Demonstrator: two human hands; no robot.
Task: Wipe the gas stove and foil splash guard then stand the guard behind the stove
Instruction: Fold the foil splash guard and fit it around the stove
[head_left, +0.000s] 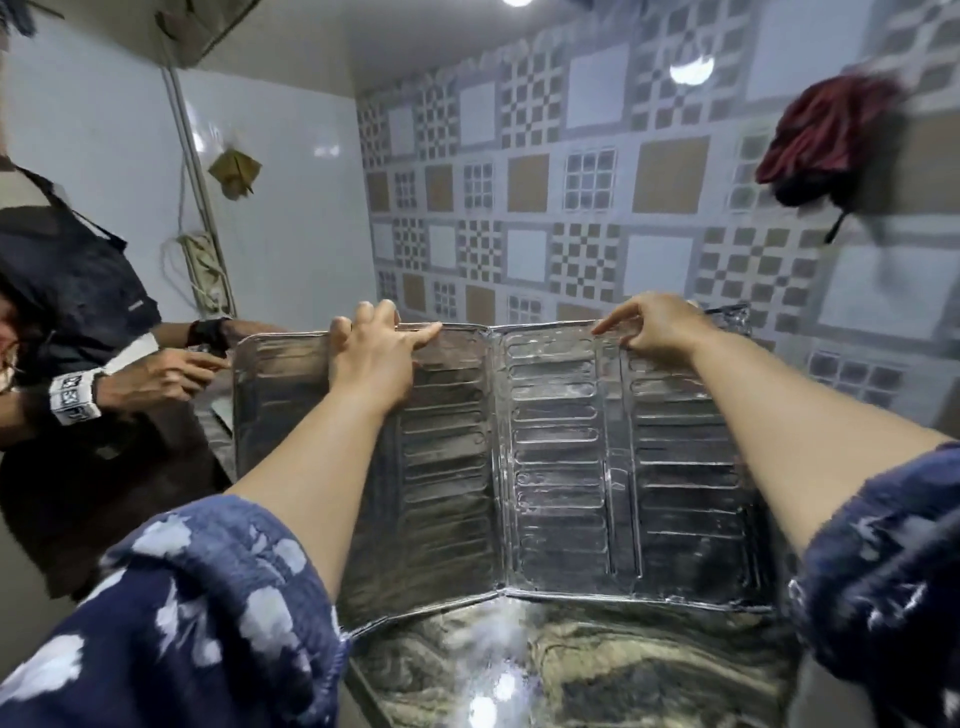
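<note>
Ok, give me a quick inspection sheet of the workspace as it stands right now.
Surface: marbled stone counter, glossy with light glare.
Job's things: foil splash guard upright on the counter, panels unfolded, in front of the patterned tile wall; stove not in view.
Clutter: nothing seen on the counter.
Grippers: left hand and right hand both grip the guard's top edge.
Cables: power strip with cord on the white wall.
Surroundings: second person at the left, hands near the guard's left end; dark red cloth hanging on the wall.
</note>
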